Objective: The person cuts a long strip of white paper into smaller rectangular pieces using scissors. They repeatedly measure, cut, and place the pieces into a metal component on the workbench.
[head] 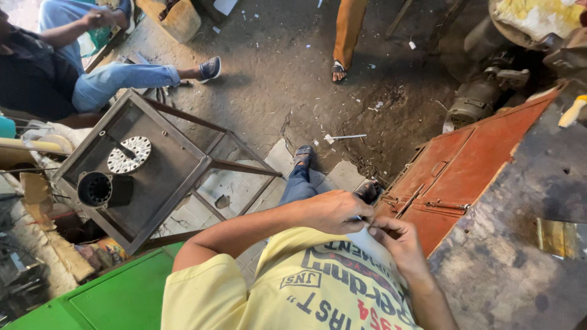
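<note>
Between both hands' fingers (367,221), small white piece (374,230)

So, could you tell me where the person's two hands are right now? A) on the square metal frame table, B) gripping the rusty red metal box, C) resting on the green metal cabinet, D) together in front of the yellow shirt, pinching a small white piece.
D: the left hand and right hand meet over the yellow printed shirt, pinching a small white piece.

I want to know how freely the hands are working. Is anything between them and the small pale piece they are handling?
Nothing visible is. The left hand and the right hand both pinch the small pale piece directly, in front of the yellow shirt. What the piece is cannot be told.
</note>
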